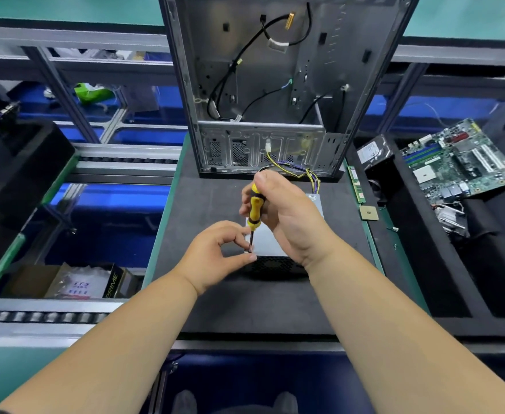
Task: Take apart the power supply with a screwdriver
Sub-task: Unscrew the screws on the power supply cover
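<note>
PSU (270, 240) sits on the table (215, 294) by the case (263, 85); looks heavy and rigid, so brace its sides. Right hand (287, 216) grips the screwdriver (254, 212); left hand (215, 252) pinches the shaft near its tip.

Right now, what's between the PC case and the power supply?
Head view: a yellow, purple and black wire bundle runs from the PC case to the power supply; the right hand partly hides it.

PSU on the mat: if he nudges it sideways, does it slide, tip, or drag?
The power supply sits low and flat on the black mat, so tipping seems unlikely. Its metal box likely stays rigid. The wire bundle trails toward the case and would probably drag.
</note>
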Tool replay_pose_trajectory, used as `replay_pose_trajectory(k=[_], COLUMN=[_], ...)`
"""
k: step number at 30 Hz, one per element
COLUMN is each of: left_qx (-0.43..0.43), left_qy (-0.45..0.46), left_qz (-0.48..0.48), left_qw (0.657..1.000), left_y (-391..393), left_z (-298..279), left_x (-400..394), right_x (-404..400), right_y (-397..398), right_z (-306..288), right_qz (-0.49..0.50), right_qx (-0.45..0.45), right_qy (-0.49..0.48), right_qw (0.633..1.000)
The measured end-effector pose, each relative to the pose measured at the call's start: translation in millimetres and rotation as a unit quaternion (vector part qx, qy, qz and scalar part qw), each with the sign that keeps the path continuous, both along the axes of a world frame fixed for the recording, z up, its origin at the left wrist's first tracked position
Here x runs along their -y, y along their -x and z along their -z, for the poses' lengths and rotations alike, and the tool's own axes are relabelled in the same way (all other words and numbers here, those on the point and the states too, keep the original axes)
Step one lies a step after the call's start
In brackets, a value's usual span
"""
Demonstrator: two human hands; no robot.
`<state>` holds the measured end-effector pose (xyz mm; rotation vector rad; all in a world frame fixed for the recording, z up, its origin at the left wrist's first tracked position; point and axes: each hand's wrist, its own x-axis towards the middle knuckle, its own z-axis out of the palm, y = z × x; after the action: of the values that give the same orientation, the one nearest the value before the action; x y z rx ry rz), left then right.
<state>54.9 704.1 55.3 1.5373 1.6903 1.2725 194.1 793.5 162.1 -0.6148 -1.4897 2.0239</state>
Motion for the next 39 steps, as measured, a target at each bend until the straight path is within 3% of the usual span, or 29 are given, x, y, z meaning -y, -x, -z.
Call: replay_pose_trajectory(k=[6, 21, 39], left_qx=[-0.004, -0.021, -0.014], left_qy=[-0.01, -0.017, -0.016], left_qz=[0.007, 0.01, -0.005], left_qw=[1.0, 1.0, 1.0], left_y=[3, 3, -1], left_z=[-3, -1, -6], left_x=[-1, -1, 1], right_x=[3, 14, 11], right_y=[2, 9, 6], right_z=[-4, 3, -3], right_qz=[0.03, 0.024, 0.021], right_qx=[0.025, -0.04, -0.003], right_qy=[-0.019, 0.023, 0.048], right_qw=[0.999, 0.999, 0.999])
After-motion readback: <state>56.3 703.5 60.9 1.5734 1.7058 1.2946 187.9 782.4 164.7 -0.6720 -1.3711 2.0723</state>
